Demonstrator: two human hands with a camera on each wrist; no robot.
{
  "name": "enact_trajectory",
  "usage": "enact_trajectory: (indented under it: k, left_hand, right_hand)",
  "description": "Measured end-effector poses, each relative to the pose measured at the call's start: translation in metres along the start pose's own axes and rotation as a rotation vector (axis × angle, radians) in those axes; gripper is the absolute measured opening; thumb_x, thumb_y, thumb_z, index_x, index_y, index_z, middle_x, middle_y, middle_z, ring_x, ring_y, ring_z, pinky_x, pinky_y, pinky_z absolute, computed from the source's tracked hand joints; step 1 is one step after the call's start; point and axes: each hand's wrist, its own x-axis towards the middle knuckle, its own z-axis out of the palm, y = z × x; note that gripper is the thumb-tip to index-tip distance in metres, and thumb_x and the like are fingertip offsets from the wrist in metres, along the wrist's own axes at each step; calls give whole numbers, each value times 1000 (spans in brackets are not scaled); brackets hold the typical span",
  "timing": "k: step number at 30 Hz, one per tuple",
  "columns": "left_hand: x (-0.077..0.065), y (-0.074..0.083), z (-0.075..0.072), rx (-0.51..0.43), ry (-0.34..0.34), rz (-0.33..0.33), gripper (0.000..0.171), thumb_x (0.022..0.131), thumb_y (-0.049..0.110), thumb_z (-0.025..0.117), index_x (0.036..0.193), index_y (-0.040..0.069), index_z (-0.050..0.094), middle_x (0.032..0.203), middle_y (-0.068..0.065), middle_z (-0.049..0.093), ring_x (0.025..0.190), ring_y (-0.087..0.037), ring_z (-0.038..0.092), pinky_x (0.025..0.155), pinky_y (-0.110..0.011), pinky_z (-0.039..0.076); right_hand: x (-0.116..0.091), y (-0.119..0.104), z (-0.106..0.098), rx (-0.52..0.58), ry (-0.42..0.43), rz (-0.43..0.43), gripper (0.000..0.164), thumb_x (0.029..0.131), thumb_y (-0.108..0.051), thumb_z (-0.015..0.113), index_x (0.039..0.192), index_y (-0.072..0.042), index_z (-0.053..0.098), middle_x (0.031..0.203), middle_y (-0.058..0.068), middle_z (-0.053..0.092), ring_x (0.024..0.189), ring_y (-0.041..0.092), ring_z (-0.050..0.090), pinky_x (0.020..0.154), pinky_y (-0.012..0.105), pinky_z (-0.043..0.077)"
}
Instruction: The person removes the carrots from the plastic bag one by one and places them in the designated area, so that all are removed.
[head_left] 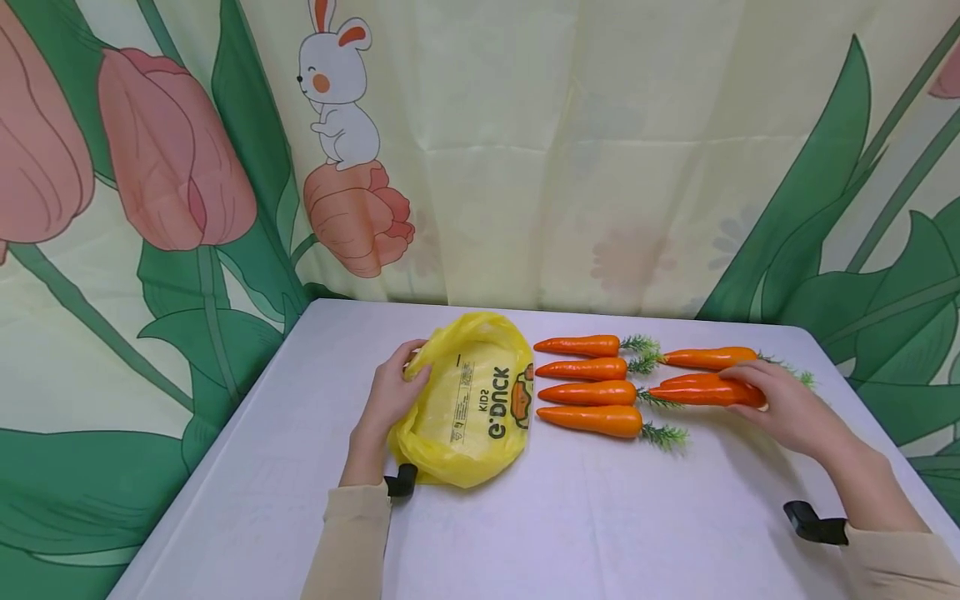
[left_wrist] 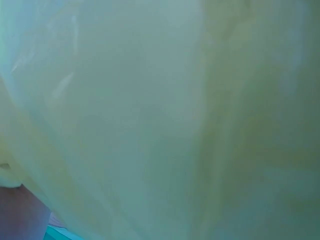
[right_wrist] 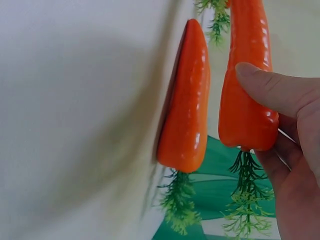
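My left hand (head_left: 390,393) pinches the left rim of a yellow plastic bag (head_left: 487,467), the thumb over its edge and the other fingers partly hidden behind it. Its mouth gapes, and black print and part of a duck picture show. Pale translucent film (left_wrist: 150,110) fills nearly all of the left wrist view. My right hand (head_left: 787,412) grips an orange toy carrot (right_wrist: 249,107) by its thick end, thumb on top, green leaves hanging below in the right wrist view. Beside it, another toy carrot (right_wrist: 186,107) lies on the table.
Several toy carrots (head_left: 588,419) lie in a column right of the bag, tips pointing left. One more carrot (head_left: 708,358) lies behind my right hand. The white-covered table (head_left: 525,542) meets a curtain (head_left: 495,167) printed with tulips and a rabbit.
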Motion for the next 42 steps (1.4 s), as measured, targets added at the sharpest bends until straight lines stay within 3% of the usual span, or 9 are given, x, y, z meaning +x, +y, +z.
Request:
enact_trajectory:
  k: [22,31,42]
  left_hand:
    - [1,2,1,2,-13,-18,41,100,13,64,140,12,55,124,-15,63,102,-30,65,83,-45,56]
    - [-1,1,2,6,-10,-22,41,99,13,64,140,12,56,124,-15,64,101,-29,65,83,-45,56]
    - [-1,3,1,0,-11,-35,42,99,12,64,140,11,55,125,-14,63,104,-29,64,87,-47,55]
  right_hand:
    - [-26,23,-7,-7,-36,33,47,75,5,83,118,7,64,124,35,52,111,54,45,84,73,43]
    - [-32,33,4,25,-152,146,46,82,-6,80,122,7,62,127,37,51,114,56,42,91,75,38]
    - [-37,36,14,31,-163,188,51,81,-5,82,125,9,60,130,38,47,119,58,38,92,76,35]
